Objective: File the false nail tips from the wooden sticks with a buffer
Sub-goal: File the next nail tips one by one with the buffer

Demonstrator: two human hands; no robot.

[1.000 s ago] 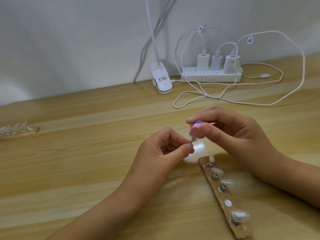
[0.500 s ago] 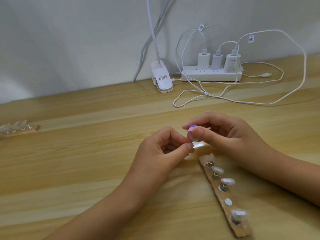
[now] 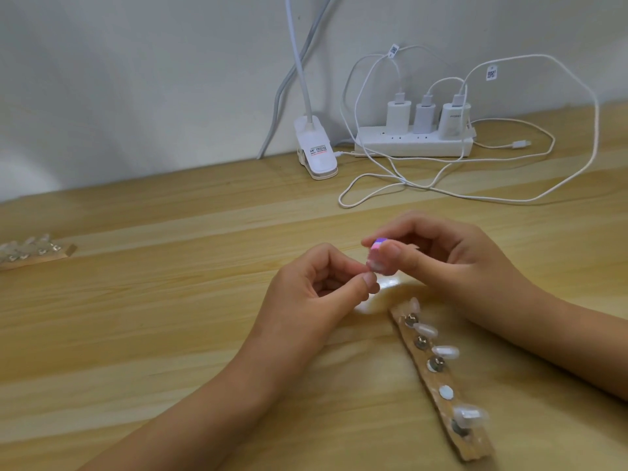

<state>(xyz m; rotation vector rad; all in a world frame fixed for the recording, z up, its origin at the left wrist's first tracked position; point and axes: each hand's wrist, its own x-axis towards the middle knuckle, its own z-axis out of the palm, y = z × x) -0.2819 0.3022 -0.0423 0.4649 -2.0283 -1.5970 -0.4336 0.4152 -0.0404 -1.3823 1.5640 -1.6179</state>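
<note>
Pink-and-purple buffer (image 3: 380,253), if stroked too hard, could flick the tiny nail tip (image 3: 371,265) out of its pinch; at frame centre the left hand (image 3: 316,294) pinches that tip between thumb and forefinger; the right hand (image 3: 452,263) grips the buffer against it; wooden stick (image 3: 438,379) lies lower right.

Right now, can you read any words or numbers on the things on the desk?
Nothing reads clearly.
Lamp clip sticker: red and black print, too small.
Right charger: faint grey word, too blurred.
Left cable tag: a square code, no letters.
Right cable tag: the same.
</note>
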